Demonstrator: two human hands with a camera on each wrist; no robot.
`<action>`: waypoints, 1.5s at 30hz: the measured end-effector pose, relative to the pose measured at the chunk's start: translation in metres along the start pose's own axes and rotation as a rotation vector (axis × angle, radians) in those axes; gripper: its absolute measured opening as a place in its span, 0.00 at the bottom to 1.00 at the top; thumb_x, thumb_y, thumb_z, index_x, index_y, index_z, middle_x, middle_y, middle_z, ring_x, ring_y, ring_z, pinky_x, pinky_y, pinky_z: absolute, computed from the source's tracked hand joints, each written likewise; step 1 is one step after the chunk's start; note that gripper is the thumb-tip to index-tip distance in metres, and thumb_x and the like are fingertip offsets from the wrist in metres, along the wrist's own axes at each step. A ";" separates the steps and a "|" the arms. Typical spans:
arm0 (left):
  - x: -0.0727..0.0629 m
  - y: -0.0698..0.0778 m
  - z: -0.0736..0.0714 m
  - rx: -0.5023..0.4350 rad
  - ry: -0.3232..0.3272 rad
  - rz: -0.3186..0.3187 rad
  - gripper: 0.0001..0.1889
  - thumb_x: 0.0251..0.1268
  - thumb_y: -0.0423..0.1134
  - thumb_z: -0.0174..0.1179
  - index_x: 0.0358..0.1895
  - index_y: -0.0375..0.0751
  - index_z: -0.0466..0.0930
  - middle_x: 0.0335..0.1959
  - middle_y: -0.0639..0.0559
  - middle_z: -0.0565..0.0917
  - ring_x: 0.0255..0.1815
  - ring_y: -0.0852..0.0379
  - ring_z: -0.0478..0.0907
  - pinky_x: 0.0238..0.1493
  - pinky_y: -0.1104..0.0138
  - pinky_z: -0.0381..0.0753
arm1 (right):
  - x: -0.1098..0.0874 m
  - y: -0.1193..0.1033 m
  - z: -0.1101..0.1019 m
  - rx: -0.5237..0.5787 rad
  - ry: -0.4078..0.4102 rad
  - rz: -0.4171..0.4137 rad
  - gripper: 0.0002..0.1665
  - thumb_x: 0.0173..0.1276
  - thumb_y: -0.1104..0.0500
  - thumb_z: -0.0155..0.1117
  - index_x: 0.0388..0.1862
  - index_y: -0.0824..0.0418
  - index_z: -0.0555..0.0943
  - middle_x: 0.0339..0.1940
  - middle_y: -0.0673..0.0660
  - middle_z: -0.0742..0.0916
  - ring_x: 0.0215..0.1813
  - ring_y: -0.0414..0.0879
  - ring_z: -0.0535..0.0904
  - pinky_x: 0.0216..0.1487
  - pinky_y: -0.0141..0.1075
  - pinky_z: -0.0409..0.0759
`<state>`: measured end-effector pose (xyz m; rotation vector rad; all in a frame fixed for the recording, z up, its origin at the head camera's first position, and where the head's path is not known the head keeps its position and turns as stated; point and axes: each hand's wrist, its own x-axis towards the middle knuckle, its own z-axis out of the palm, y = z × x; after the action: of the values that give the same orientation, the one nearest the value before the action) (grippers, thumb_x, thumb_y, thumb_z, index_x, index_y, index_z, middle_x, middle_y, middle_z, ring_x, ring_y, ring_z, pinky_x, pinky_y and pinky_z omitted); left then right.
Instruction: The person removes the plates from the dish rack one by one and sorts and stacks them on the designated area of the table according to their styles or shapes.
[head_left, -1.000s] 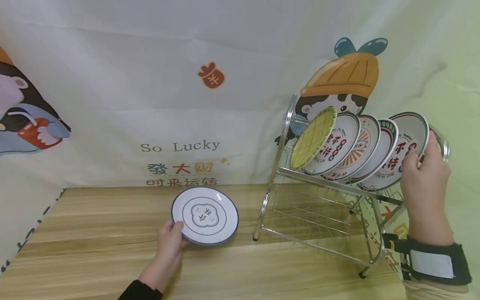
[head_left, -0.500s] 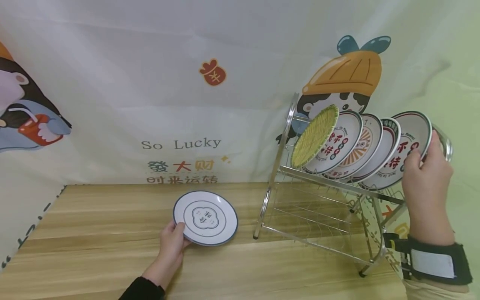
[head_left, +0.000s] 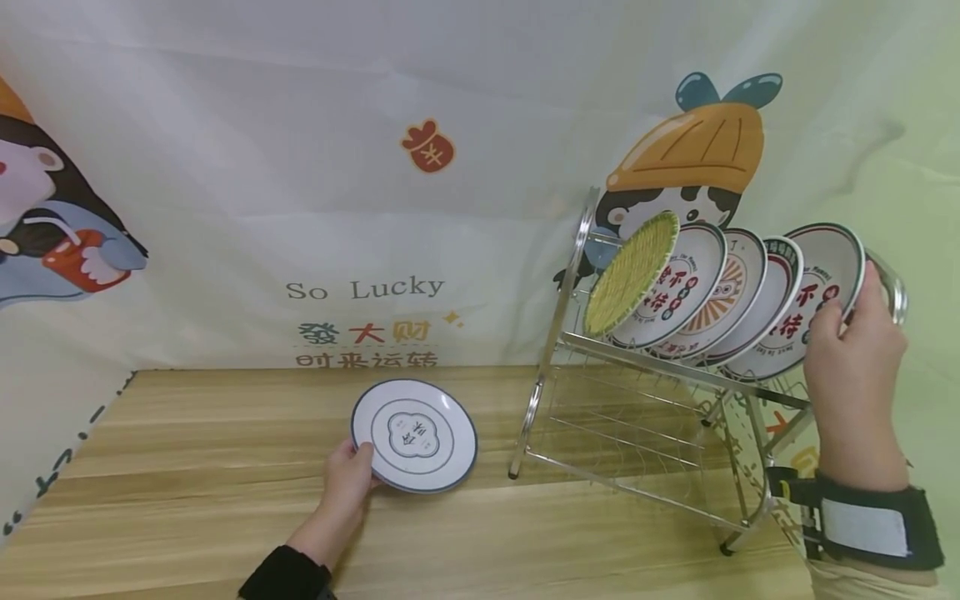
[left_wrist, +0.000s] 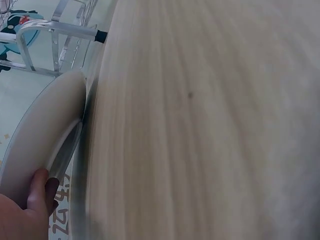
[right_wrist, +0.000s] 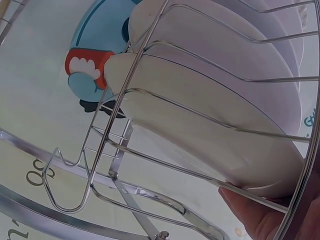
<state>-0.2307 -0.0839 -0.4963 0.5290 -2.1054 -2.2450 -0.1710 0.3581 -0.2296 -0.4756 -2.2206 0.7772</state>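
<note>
In the head view my left hand (head_left: 347, 479) pinches the near-left edge of a white plate (head_left: 415, 436) with a blue rim and printed characters. It holds this plate above the wooden tabletop. The left wrist view shows the underside of the plate (left_wrist: 45, 130) and my left thumb and fingers (left_wrist: 39, 192) at its edge. My right hand (head_left: 858, 358) grips the rim of the rightmost plate (head_left: 795, 325), which has red characters and leans in the metal dish rack (head_left: 686, 372). In the right wrist view, rack wires cross the underside of this plate (right_wrist: 195, 110).
A yellow-green woven tray (head_left: 632, 273) and several printed plates (head_left: 723, 292) lean in a row on the rack's upper tier. The rack stands on the wooden tabletop (head_left: 225, 467). A printed cloth (head_left: 300, 167) hangs behind.
Little differs. The plate in my left hand tips slightly and shifts a little, and the whole head view drifts slightly. My right hand keeps its hold at the rack's right end.
</note>
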 end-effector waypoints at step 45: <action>0.025 0.007 -0.035 0.743 -0.099 0.100 0.17 0.59 0.36 0.61 0.43 0.22 0.76 0.18 0.46 0.79 0.16 0.59 0.76 0.19 0.70 0.72 | -0.003 -0.001 0.001 0.001 0.025 -0.015 0.31 0.73 0.57 0.36 0.74 0.41 0.56 0.63 0.63 0.77 0.53 0.62 0.79 0.40 0.46 0.80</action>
<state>-0.2464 -0.1239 -0.4966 0.3019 -2.9084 -1.4006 -0.1698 0.3549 -0.2311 -0.4650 -2.1977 0.7604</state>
